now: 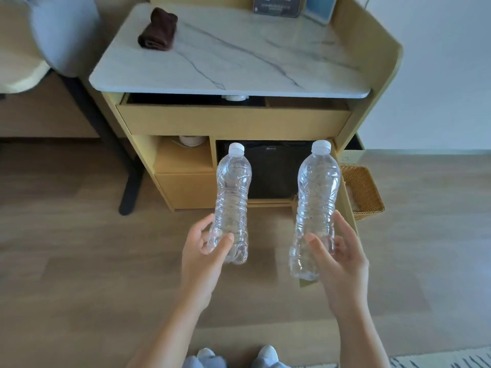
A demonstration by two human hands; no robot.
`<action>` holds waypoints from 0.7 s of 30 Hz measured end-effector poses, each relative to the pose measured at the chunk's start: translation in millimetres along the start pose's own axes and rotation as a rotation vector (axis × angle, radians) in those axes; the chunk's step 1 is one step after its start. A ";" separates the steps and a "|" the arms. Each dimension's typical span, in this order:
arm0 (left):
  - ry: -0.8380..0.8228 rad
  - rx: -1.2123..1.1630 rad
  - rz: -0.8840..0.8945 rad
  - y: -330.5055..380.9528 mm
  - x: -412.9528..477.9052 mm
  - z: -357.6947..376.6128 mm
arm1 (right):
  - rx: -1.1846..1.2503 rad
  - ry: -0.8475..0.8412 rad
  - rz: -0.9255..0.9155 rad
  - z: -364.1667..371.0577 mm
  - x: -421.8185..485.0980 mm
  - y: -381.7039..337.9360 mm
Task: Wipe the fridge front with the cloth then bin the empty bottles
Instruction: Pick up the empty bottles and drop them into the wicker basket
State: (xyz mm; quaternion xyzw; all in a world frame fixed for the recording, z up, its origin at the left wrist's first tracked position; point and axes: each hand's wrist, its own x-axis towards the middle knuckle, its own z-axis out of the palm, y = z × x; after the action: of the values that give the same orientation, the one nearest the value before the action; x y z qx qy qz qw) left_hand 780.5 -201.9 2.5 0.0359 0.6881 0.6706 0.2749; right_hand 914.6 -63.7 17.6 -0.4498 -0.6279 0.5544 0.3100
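I hold two clear, empty plastic bottles with white caps upright in front of the cabinet. My left hand (203, 251) grips the base of the left bottle (232, 192). My right hand (342, 258) grips the base of the right bottle (317, 197). Behind the bottles, the small black fridge (273, 171) sits in the cabinet's lower right compartment. The dark brown cloth (158, 30) lies crumpled on the marble top (239, 57), at its far left.
A woven wicker basket (364, 191) stands on the floor right of the cabinet. The drawer (233, 120) under the marble top is pulled out a little. A desk leg (130, 187) stands at left. My socked feet (236, 358) are on the wooden floor.
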 end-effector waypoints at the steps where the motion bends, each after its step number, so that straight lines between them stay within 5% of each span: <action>1: -0.018 -0.003 -0.003 7.3 -3.3 -3.7 | -0.002 -0.017 -0.005 -1.5 -6.2 -7.8; 11: -0.181 -0.019 0.015 54.3 -25.8 -29.5 | -0.005 -0.075 0.030 -19.1 -57.5 -63.8; 21: -0.342 -0.048 0.058 69.4 -30.3 18.8 | 0.037 0.048 0.032 -49.1 -57.9 -94.4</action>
State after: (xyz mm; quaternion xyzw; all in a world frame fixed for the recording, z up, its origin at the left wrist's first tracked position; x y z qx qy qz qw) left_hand 792.0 -190.8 78.8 0.1627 0.6139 0.6784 0.3694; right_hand 960.7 -94.0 125.5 -0.4671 -0.6026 0.5600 0.3242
